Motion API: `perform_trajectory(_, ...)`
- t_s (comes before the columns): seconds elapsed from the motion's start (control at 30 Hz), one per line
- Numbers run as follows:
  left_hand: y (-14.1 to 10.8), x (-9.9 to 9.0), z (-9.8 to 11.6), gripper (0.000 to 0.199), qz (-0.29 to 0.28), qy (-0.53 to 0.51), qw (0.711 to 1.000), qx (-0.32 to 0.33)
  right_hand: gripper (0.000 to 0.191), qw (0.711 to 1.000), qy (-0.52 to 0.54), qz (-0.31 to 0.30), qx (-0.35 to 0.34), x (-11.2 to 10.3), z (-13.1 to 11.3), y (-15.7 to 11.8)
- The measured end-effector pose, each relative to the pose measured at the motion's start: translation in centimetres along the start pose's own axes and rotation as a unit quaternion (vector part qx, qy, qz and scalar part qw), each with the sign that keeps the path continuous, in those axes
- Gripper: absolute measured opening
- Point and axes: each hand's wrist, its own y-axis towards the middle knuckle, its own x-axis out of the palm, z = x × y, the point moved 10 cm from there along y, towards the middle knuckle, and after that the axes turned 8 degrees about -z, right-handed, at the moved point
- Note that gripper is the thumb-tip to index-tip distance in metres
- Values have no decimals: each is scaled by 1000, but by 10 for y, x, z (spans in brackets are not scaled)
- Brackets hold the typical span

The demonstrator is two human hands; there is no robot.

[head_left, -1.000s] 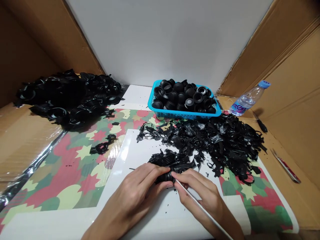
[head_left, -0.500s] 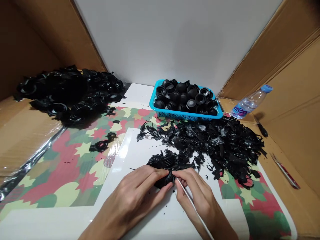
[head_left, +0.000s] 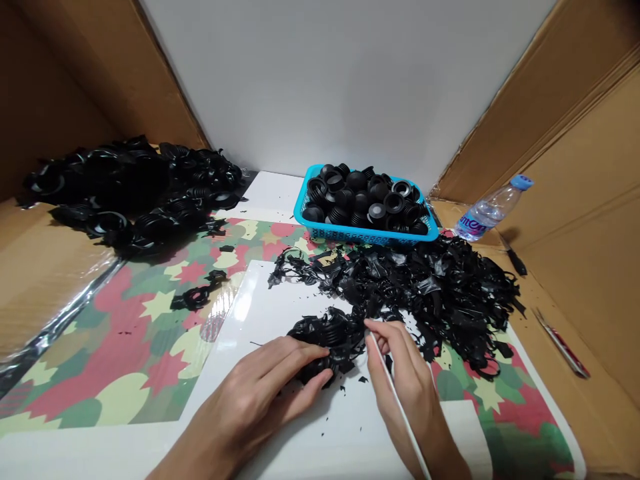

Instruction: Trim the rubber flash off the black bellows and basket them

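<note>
Over the white board (head_left: 255, 293), my left hand (head_left: 265, 380) is closed on a black ribbed rubber part (head_left: 315, 370), pressing it near the board. Other dark ribbed pieces (head_left: 327, 328) lie just beyond its fingers. To the right, my right hand (head_left: 403, 373) pinches a slim, white, stick-like tool (head_left: 407, 427). Its far tip is hidden by the fingers, so I cannot tell the tool's kind. The right fingertips are apart from the held part and close to black trimmings. Small black crumbs dot the board between the hands.
A heap of black rubber scraps (head_left: 440, 287) spreads at the right. Behind it stands a blue basket (head_left: 370, 234) full of black ribbed parts. More untrimmed parts (head_left: 150, 220) are piled at left. A water bottle (head_left: 493, 208), a red-handled cutter (head_left: 565, 347) and a black-handled tool (head_left: 515, 260) are at right.
My right hand has moved right and slightly away from the left hand, with the white tool still in it. My left hand keeps its hold; the whole view has shifted slightly.
</note>
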Motion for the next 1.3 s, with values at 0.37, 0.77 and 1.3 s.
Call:
perform_trajectory(0.37,0,3,-5,29,-32,-58,997,-34,19,978,177,-86,-62,1,-19,-9)
perform_trajectory(0.77,6,-2,8,23,-8,-32,999,-1,28,968,197,-154,16,18,-6,-7)
perform_trajectory(1.3,-1,-1,-1,17,-3,-41,999,-22,22,1000,-23,2,-16,2,-10,-4)
